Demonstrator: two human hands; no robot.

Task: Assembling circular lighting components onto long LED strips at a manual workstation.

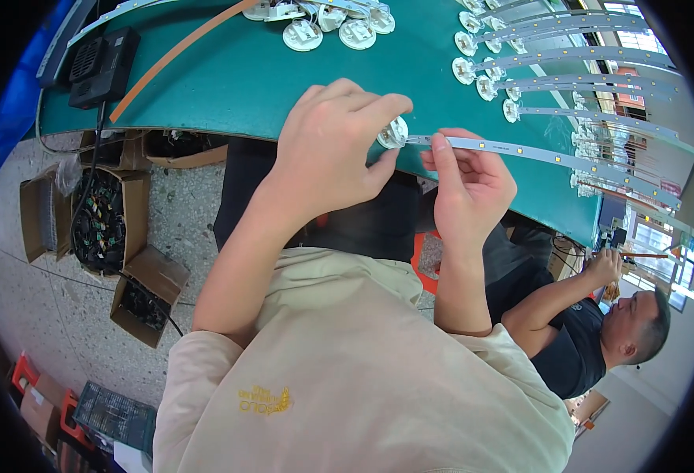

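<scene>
My left hand (333, 142) curls its fingers and thumb around a small round white base (394, 132) near the front edge of the table. From that base a long, narrow white LED strip (556, 158) runs off to the right, with small yellow chips spaced along it. Close to the base, my right hand (474, 185) pinches the strip between thumb and fingers. The base and strip meet between my two hands; the join is too small to make out. Part of the base is hidden by my left fingers.
On the green table (228, 87), several LED strips with round bases (465, 71) lie at the right. More round white bases (303, 35) sit at the back, near an orange strip (177, 55) and a black adapter (104, 67). Cardboard boxes (134, 213) stand left; a co-worker (567, 339) sits right.
</scene>
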